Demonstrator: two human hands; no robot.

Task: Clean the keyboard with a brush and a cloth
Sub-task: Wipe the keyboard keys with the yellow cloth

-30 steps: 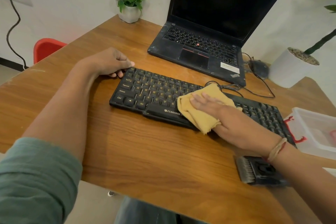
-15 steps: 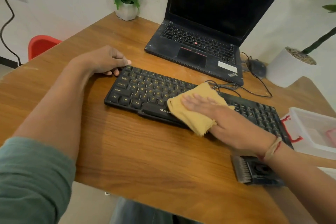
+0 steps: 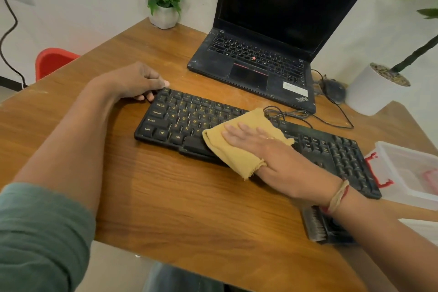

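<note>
While the brush (image 3: 318, 226) is seen lying on the worktop (image 3: 166, 197) under the right wrist, the yellow cloth (image 3: 225, 149) is pressed flat onto the keyboard (image 3: 187, 118) by the right hand (image 3: 279, 156), its grip open. The keyboard's far left corner is held by the left hand (image 3: 132, 83), its grip curled.

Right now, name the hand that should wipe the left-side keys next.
Right. The right hand lies flat on the cloth at the middle of the keyboard, next to those keys. The left hand holds the keyboard's far-left corner, likely steadying it, and has no cloth.
</note>
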